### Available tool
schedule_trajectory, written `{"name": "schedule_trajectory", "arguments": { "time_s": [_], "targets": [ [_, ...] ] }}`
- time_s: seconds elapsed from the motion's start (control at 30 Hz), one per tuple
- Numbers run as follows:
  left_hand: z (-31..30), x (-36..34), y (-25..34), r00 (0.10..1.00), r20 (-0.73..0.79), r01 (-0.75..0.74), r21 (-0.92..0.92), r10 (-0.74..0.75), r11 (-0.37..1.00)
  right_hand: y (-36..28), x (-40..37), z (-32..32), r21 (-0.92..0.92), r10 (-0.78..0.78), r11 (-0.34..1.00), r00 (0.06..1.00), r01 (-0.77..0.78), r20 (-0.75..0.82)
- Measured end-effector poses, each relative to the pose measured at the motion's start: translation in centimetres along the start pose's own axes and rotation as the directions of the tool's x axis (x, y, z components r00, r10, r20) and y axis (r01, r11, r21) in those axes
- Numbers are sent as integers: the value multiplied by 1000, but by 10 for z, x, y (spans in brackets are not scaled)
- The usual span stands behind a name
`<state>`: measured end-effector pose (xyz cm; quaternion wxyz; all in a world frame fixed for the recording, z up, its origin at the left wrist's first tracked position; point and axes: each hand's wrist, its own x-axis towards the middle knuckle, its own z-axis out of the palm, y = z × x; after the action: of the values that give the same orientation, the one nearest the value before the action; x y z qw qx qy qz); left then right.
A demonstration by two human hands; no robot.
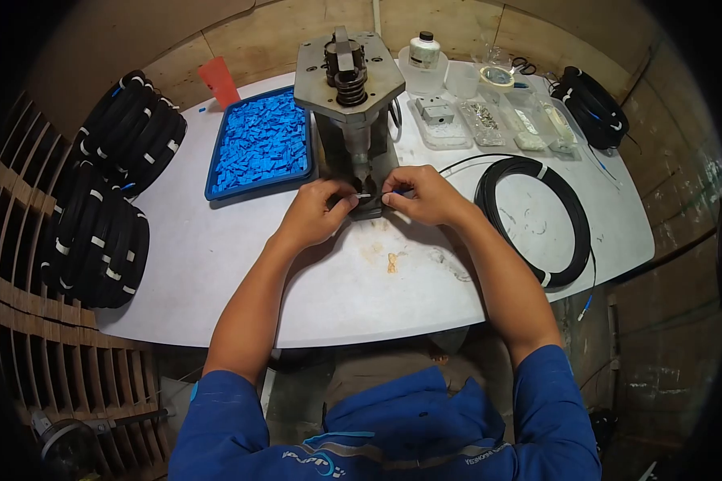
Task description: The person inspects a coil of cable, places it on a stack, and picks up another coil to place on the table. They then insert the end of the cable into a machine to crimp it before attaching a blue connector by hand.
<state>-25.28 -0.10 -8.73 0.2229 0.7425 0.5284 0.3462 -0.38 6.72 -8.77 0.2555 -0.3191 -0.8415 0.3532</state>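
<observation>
My left hand point(317, 212) and my right hand point(421, 192) meet at the foot of a grey metal press point(351, 88) in the middle of the white table point(217, 264). Between their fingertips they pinch a small white piece point(364, 195). A thin black cable runs from my right hand to a black cable coil point(537, 220) lying flat on my right. The fingers hide most of what they hold.
A blue tray point(258, 144) full of small blue parts sits left of the press. Several bundled black cable coils point(108, 200) are stacked at the table's left edge, another point(594, 104) at the far right. Clear boxes point(489, 120), a bottle point(423, 52) and tape stand behind.
</observation>
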Motion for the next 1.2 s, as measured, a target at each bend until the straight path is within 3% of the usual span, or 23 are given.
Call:
{"name": "schedule_trajectory", "arguments": {
  "time_s": [0.1,0.2,0.3,0.5,1.2],
  "targets": [
    [0,1,-1,1000,-15,13,-15,-13,1000,-11,-5,4,-132,-97,988,989,83,-108],
    [1,0,0,999,-37,7,-29,-8,1000,-13,-10,7,-141,-175,979,967,150,-186],
    [2,0,-1,998,-60,-7,-42,4,999,-12,-9,8,-261,-295,937,928,234,-228],
    [-1,-1,4,998,-54,27,-54,-30,998,-10,-9,9,-368,-356,892,909,263,-214],
    [1,0,1,998,-30,48,-87,-50,995,-6,-9,9,-304,-381,901,899,308,-216]
  ]
}}
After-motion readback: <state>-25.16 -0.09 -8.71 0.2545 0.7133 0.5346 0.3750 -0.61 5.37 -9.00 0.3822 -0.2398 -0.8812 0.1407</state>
